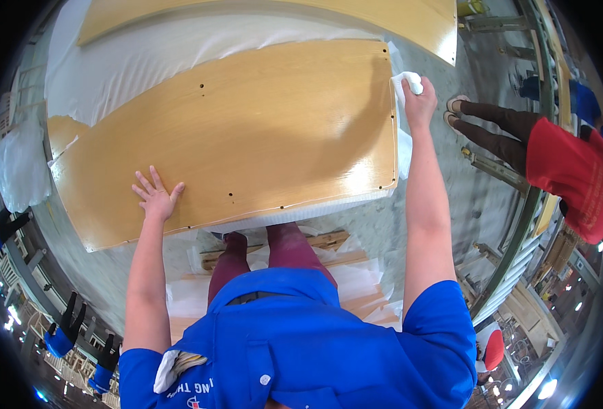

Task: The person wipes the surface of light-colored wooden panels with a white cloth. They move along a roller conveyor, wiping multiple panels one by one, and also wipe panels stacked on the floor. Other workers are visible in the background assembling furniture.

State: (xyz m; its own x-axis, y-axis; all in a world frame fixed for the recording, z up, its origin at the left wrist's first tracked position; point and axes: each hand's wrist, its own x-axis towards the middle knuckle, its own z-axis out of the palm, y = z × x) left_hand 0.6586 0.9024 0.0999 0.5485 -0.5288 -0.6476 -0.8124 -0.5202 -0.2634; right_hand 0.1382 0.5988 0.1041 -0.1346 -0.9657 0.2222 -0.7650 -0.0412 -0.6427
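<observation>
A large wooden panel (pixel 281 123) with a light, glossy, yellowish face lies in front of me. Its far edge curves, and small dark holes run along its borders. My left hand (pixel 155 202) rests flat on the near left part of the panel, fingers spread. At the panel's right edge, near the far corner, my right hand (pixel 419 102) is closed on a bunched white cloth (pixel 411 82), whose end trails against that edge. Whether it is cloth or thin foam is hard to make out. White wrapping (pixel 294 213) shows beneath the near edge.
A second wooden panel (pixel 410 24) lies beyond, with white sheeting (pixel 124 82) between the two. Wooden boards (pixel 332 240) lie by my legs. On the right, a person in a red shirt (pixel 567 174) stands beside a long metal frame (pixel 519 238). Clear plastic (pixel 20 167) hangs at the left.
</observation>
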